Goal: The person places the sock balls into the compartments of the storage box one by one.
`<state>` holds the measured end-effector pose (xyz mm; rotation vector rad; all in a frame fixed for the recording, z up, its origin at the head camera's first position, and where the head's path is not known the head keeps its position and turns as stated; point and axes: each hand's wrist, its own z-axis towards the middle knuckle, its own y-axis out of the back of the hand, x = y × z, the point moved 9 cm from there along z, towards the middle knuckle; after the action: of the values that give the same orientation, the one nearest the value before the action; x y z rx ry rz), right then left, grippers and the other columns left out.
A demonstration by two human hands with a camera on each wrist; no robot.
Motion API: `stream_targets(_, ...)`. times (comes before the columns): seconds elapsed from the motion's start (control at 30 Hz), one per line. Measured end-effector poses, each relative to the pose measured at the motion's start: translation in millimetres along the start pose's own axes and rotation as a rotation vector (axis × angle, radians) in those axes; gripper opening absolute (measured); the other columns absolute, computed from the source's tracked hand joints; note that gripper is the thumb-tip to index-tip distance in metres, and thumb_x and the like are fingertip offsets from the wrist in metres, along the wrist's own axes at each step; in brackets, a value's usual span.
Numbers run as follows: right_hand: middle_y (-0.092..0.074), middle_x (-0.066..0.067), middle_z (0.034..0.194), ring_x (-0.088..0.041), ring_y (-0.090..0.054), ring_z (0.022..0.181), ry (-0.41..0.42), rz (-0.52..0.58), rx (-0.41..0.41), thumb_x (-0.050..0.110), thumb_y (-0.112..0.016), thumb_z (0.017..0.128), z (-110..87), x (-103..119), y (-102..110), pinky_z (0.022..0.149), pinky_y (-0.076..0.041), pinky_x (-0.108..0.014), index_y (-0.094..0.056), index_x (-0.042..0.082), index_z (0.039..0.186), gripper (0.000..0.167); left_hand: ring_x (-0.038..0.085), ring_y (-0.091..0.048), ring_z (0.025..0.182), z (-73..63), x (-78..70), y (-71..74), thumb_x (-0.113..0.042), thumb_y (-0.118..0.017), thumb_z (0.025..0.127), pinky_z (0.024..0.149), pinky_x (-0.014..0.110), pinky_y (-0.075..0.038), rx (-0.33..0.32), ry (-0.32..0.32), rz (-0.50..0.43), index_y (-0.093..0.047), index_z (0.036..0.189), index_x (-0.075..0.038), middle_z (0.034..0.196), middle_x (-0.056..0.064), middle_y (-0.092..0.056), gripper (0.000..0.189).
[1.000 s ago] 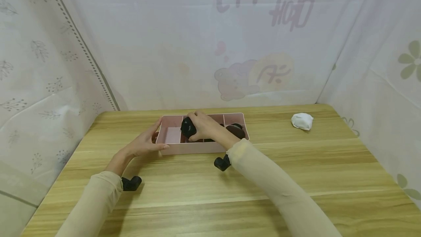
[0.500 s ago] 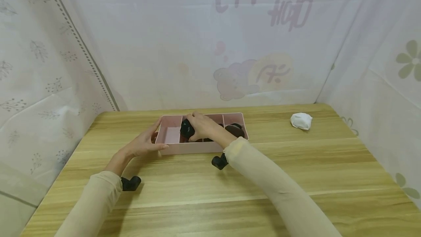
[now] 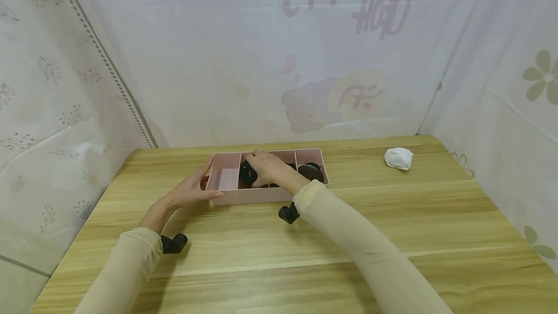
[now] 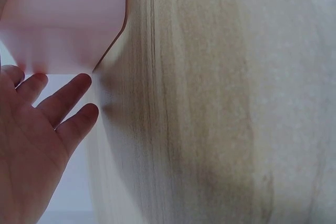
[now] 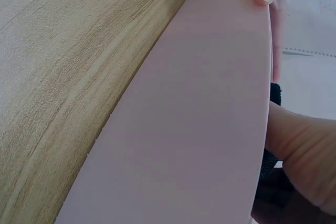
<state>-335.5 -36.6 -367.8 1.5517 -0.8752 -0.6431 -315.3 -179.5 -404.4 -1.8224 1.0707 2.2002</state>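
Note:
A pink divided storage box [image 3: 244, 197] stands at the back of the table. My left hand [image 3: 189, 190] grips its left end, thumb on the front wall; the left wrist view shows several fingertips [image 4: 81, 81] against the end wall. My right hand [image 3: 270, 167] reaches into the second compartment from the left and grips a black rounded bundle [image 3: 247, 173]. Part of that bundle shows past the box edge in the right wrist view, with a fabric-like weave [image 5: 268, 163]; the hand hides most of it. A brown rounded thing [image 3: 311, 172] with black behind it lies in the rightmost compartment.
A white crumpled bundle [image 3: 398, 158] lies on the wooden table [image 3: 244, 265] at the back right. Printed white cloth [image 3: 209, 62] hangs behind the table and at both sides. The box's leftmost compartment [image 3: 227, 178] shows its bare pink floor.
My right hand has sunk slightly lower into the second compartment with the black bundle. My left hand and the box stay in place.

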Motion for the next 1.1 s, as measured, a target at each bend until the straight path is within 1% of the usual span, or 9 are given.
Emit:
stream_targets(0.1, -0.044, -0.011, 0.138, -0.026, -0.05, 0.12, 0.001, -0.013, 0.007, 0.037, -0.076, 0.077, 1.0, 1.3, -1.1, 0.095, -0.046, -0.038, -0.043, 0.011, 0.137, 0.073, 0.046, -0.049, 0.112, -0.6, 1.1, -0.4, -0.007, -0.07, 0.083, 0.078, 0.025, -0.05, -0.001, 0.002, 0.0, 0.008, 0.151, -0.01, 0.139, 0.033, -0.029, 0.104)
stream_targets(0.23, -0.043, -0.011, 0.14, -0.027, -0.047, 0.124, 0.001, -0.044, 0.017, 0.038, -0.075, 0.078, 1.4, 2.6, -3.3, 0.096, -0.045, -0.039, -0.044, 0.011, 0.137, 0.071, 0.045, -0.05, 0.111, -1.5, 2.0, -0.5, -0.008, -0.07, 0.082, 0.078, 0.025, -0.05, -0.005, 0.002, 0.002, 0.008, 0.151, -0.013, 0.138, 0.033, -0.03, 0.104)
stream_targets(0.33, -0.042, -0.011, 0.142, -0.026, -0.045, 0.126, -0.003, -0.069, 0.016, 0.038, -0.074, 0.079, 1.0, 2.8, -4.1, 0.098, -0.044, -0.04, -0.044, 0.011, 0.138, 0.072, 0.045, -0.05, 0.111, -1.5, 2.1, -0.5, -0.008, -0.07, 0.083, 0.078, 0.025, -0.05, -0.006, 0.0, 0.002, 0.008, 0.151, -0.012, 0.139, 0.033, -0.029, 0.104)
stream_targets(0.47, -0.043, -0.009, 0.141, -0.025, -0.044, 0.127, -0.008, -0.094, 0.017, 0.039, -0.074, 0.079, 1.6, 2.9, -5.2, 0.099, -0.043, -0.039, -0.045, 0.012, 0.137, 0.071, 0.045, -0.049, 0.112, -1.0, 2.9, -0.2, -0.008, -0.071, 0.082, 0.079, 0.025, -0.05, -0.006, 0.002, 0.0, 0.008, 0.151, -0.011, 0.14, 0.033, -0.029, 0.105)
stream_targets(0.7, -0.044, -0.007, 0.141, -0.022, -0.043, 0.128, -0.013, -0.144, 0.034, 0.04, -0.073, 0.08, 3.0, 3.9, -8.2, 0.097, -0.044, -0.037, -0.044, 0.013, 0.139, 0.071, 0.043, -0.051, 0.111, -0.7, 3.1, 0.8, -0.008, -0.071, 0.082, 0.079, 0.027, -0.05, -0.011, 0.007, 0.003, 0.008, 0.151, -0.01, 0.137, 0.033, -0.033, 0.105)
stream_targets(0.9, -0.045, -0.006, 0.139, -0.022, -0.043, 0.128, -0.002, -0.149, 0.017, 0.04, -0.074, 0.08, 2.1, 5.5, -7.9, 0.096, -0.045, -0.037, -0.046, 0.013, 0.138, 0.07, 0.042, -0.051, 0.111, -0.5, 3.0, 0.4, -0.008, -0.071, 0.082, 0.079, 0.026, -0.05, -0.014, 0.01, -0.002, 0.007, 0.151, -0.011, 0.137, 0.033, -0.034, 0.104)
stream_targets(1.1, -0.042, -0.007, 0.142, -0.022, -0.04, 0.131, 0.005, -0.156, 0.015, 0.04, -0.072, 0.081, -0.4, 5.2, -9.8, 0.097, -0.045, -0.037, -0.041, 0.012, 0.141, 0.073, 0.036, -0.054, 0.106, -0.1, 3.0, 0.1, -0.008, -0.071, 0.082, 0.077, 0.027, -0.051, -0.016, -0.001, -0.011, 0.007, 0.152, -0.012, 0.133, 0.031, -0.037, 0.105)
